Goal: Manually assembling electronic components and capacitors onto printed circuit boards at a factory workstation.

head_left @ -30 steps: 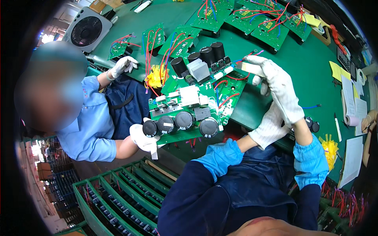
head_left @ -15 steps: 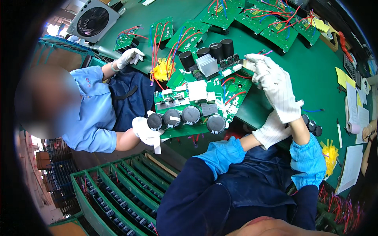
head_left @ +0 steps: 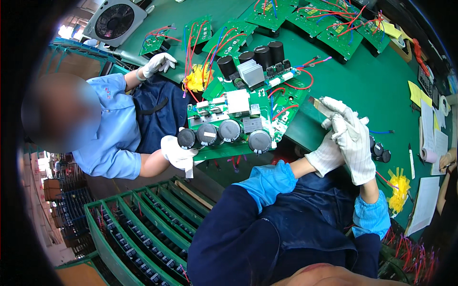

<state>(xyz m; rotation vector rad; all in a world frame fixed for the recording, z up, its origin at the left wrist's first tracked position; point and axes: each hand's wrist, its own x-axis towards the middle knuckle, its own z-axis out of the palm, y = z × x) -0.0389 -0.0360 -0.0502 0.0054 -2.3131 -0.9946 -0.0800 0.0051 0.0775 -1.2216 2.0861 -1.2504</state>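
My right hand (head_left: 352,136), in a white striped glove, is closed around a small flat pale tool (head_left: 320,107) with a brownish tip; its exact kind is unclear. My left hand (head_left: 328,155), also gloved, lies beneath the right one and touches it; most of its fingers are hidden. To their left, a green circuit board (head_left: 214,151) with big black round capacitors sits tilted, its lower left corner in a co-worker's gloved hand (head_left: 176,155). A second board with upright black capacitors (head_left: 262,57) and a silver heatsink (head_left: 250,73) stands just behind it.
More green boards (head_left: 339,40) with red and blue wires line the back of the green bench. Several black capacitors (head_left: 379,148) lie right of my hands, near a yellow tape bundle (head_left: 399,191) and papers (head_left: 423,202). A fan (head_left: 113,21) stands far left; a green slotted rack (head_left: 138,233) is below.
My right hand has drawn back from the rear board toward me, carrying the flat tool, and now rests over my left hand. The co-worker's hands and the boards are almost unmoved.
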